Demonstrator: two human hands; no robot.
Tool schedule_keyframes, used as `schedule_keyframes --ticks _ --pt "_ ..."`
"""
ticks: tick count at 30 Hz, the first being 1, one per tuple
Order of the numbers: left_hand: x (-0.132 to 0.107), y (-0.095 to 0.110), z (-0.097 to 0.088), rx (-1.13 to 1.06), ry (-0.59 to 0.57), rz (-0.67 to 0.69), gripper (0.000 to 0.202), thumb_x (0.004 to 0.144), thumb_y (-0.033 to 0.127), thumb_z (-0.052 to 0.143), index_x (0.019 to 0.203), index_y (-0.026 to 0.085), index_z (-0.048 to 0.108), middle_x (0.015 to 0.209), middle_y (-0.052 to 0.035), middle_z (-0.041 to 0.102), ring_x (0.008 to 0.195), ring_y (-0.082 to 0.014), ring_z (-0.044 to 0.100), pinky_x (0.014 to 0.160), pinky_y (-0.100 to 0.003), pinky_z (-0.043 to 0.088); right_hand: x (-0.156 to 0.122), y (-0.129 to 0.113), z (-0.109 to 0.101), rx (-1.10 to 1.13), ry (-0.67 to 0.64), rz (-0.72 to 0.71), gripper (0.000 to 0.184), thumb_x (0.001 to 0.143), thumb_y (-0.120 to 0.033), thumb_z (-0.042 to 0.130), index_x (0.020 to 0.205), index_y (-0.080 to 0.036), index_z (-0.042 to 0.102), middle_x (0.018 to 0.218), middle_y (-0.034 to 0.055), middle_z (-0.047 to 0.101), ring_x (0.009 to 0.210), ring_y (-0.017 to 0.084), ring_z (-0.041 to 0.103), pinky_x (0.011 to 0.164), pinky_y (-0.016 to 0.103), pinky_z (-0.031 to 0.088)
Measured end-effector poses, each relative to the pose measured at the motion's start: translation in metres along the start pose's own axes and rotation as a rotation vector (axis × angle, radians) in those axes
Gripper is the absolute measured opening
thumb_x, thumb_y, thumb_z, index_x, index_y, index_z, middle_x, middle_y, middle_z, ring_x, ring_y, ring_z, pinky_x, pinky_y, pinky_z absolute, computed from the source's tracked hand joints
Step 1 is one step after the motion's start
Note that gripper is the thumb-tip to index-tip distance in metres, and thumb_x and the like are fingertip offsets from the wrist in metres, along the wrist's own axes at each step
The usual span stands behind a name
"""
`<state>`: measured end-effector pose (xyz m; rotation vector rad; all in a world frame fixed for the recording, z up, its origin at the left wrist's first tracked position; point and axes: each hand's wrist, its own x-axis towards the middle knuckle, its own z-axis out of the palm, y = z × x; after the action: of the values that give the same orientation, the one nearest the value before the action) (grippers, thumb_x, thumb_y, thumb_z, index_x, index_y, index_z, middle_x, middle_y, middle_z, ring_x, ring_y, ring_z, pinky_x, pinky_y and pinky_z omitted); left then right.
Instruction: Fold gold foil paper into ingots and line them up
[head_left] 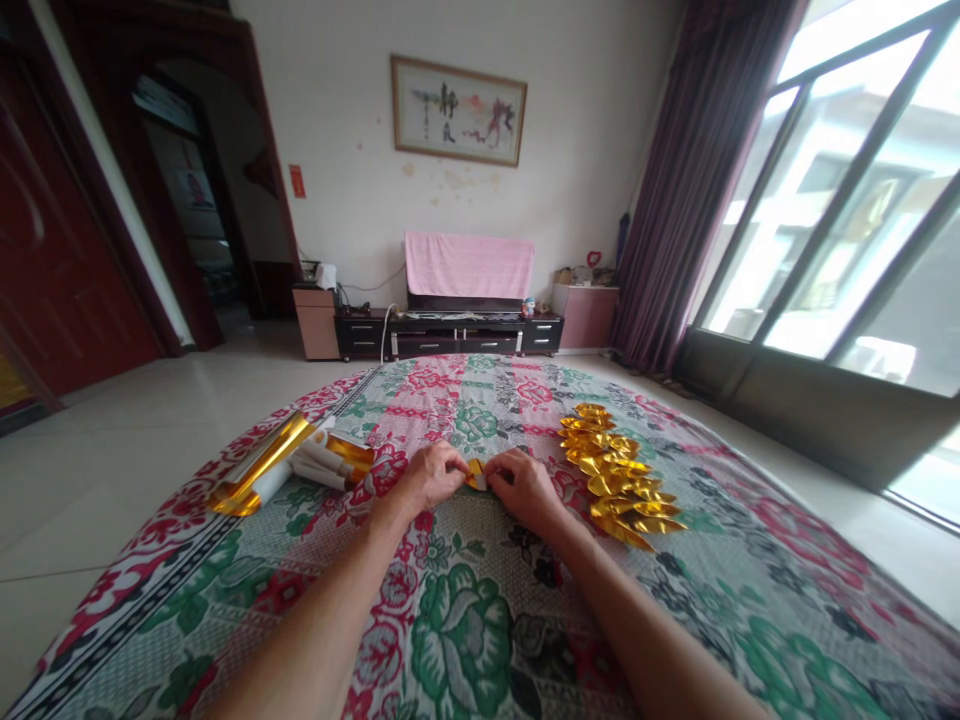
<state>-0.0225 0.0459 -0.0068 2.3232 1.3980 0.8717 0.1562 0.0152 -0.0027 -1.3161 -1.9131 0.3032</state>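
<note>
Between my hands, over the middle of the table, is a small piece of gold foil paper [476, 474] with a pale patch showing. My left hand [433, 474] pinches its left edge, and my right hand [523, 482] pinches the right edge. The fingertips partly cover the paper, so its exact folds are hard to make out. To the right of my right hand lie several folded gold paper ingots [619, 475], lined up in overlapping rows. Left of my left hand are curled gold foil sheets [274, 462] with white backs, loosely heaped.
A flowered cloth [461, 640] covers the round table. Beyond its far edge stands a low black TV cabinet [465, 335] with a pink cloth [469, 265] draped above it. Tall windows and a purple curtain [679, 190] are on the right.
</note>
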Motion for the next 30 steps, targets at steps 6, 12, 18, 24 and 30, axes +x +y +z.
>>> schedule_keyframes --ticks 6,12,18,24,30 --pt "0.0001 0.0034 -0.0015 0.012 -0.009 -0.017 0.017 0.069 0.013 0.056 0.075 0.019 0.071 0.08 -0.0021 0.064 0.075 -0.0125 0.059 0.069 -0.021 0.044 -0.0014 0.003 0.0059 -0.009 0.017 -0.048 0.023 0.07 -0.01 0.053 0.089 -0.018 0.064 0.079 0.002 0.065 0.066 0.013 0.057 0.066 0.022 0.042" --pt "0.0013 0.0074 0.0003 0.046 0.008 -0.066 0.016 0.068 0.016 0.056 0.072 0.018 0.071 0.081 -0.0026 0.064 0.075 -0.0129 0.059 0.07 -0.022 0.044 -0.0012 0.0021 0.0033 -0.049 -0.024 -0.079 0.017 0.072 -0.007 0.052 0.079 -0.018 0.064 0.078 0.0028 0.063 0.068 0.013 0.056 0.066 0.022 0.042" --pt "0.0037 0.0064 0.002 0.071 -0.005 -0.082 0.017 0.067 0.015 0.056 0.073 0.018 0.071 0.081 -0.0034 0.065 0.077 -0.014 0.059 0.071 -0.023 0.044 -0.0036 -0.0011 0.0029 -0.088 -0.085 -0.187 0.025 0.079 -0.008 0.046 0.082 -0.019 0.067 0.081 0.0041 0.06 0.076 0.014 0.055 0.071 0.023 0.041" --pt "0.0036 0.0082 -0.0005 0.078 -0.022 -0.084 0.017 0.067 0.015 0.056 0.074 0.018 0.071 0.081 -0.0033 0.064 0.076 -0.0139 0.059 0.07 -0.023 0.044 -0.0055 0.0003 0.0024 -0.113 -0.124 -0.244 0.033 0.079 -0.006 0.044 0.087 -0.024 0.07 0.086 0.0034 0.058 0.081 0.014 0.054 0.073 0.023 0.041" --pt "0.0034 0.0073 -0.0006 0.059 -0.015 -0.082 0.017 0.068 0.015 0.056 0.074 0.018 0.071 0.083 -0.0033 0.065 0.076 -0.0132 0.059 0.071 -0.022 0.044 -0.006 0.0021 0.0047 -0.118 -0.129 -0.219 0.033 0.076 -0.006 0.048 0.088 -0.026 0.071 0.086 0.0027 0.06 0.082 0.014 0.054 0.079 0.025 0.04"
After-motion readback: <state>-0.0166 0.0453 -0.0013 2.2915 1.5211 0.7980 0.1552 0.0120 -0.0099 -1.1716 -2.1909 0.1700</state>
